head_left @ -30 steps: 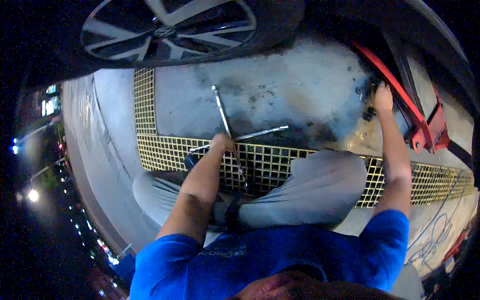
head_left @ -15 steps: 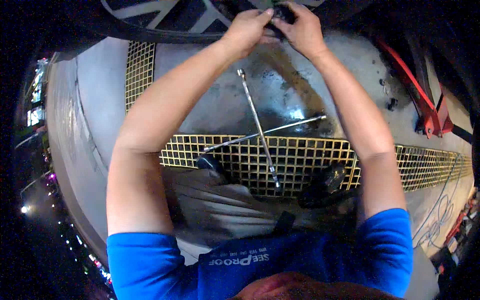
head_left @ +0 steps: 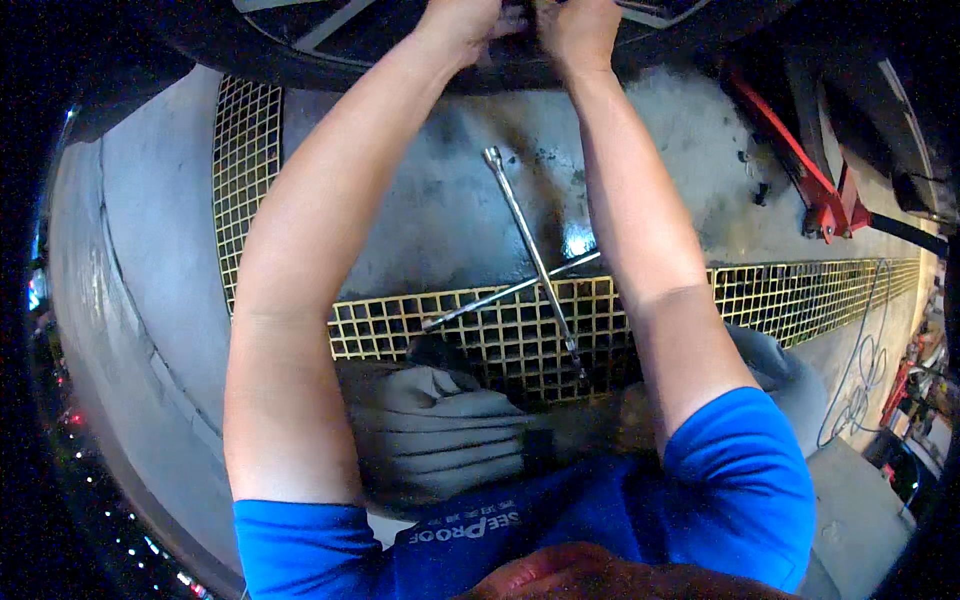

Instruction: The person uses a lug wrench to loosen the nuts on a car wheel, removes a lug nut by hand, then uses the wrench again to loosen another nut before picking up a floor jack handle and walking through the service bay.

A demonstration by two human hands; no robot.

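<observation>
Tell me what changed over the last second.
Both hands went up to the wheel: a second ago the left hand rested by the cross wrench on the yellow grate and the right hand touched the red jack. Now they meet at the wheel's hub; what they grip is hidden. The wrench, grate and jack stayed put.

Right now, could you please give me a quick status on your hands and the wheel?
Left hand and right hand both up on the wheel, grips hidden. Cross wrench lying untouched on the floor grating. Red jack off right.
</observation>
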